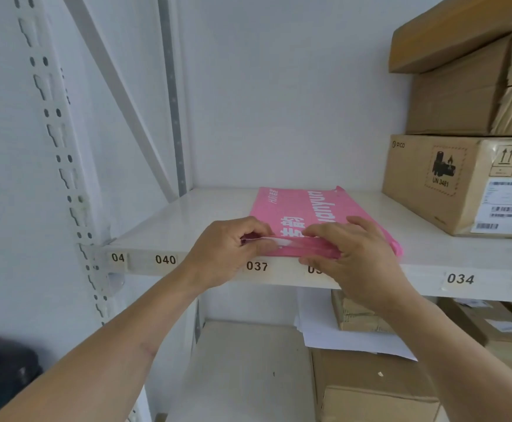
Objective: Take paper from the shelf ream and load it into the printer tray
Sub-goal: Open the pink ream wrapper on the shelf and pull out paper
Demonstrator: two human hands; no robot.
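A: On the shelf [169, 220]?

B: Pink ream [297, 211], lying flat near the front edge, wrapper printed with white lettering, near end opened.

A: And the hands?

B: Both at that near end. Left hand [227, 248] pinching the open wrapper flap between thumb and fingers, with a sliver of white paper [271, 239] showing at the mouth. Right hand [355, 254] laid over the right front corner, fingers curled down on top of the wrapper, thumb below at the shelf lip. Both closed on the ream, close together but not touching each other.

A: Lifted at all?

B: Hard to tell; seemingly resting on the shelf, front end at the lip.

A: Around it?

B: Stacked cardboard boxes [462, 178] to the right on the same shelf, well apart from the ream; lowest one marked with a battery hazard label and barcodes. Number labels [165, 259] along the shelf's front edge: 040, 037, 034 readable, one partly hidden behind the right hand. Perforated white upright [62, 166] at the left.

A: Below?

B: Lower shelf with more cardboard boxes and loose white sheets [340, 333] lying over one of them.
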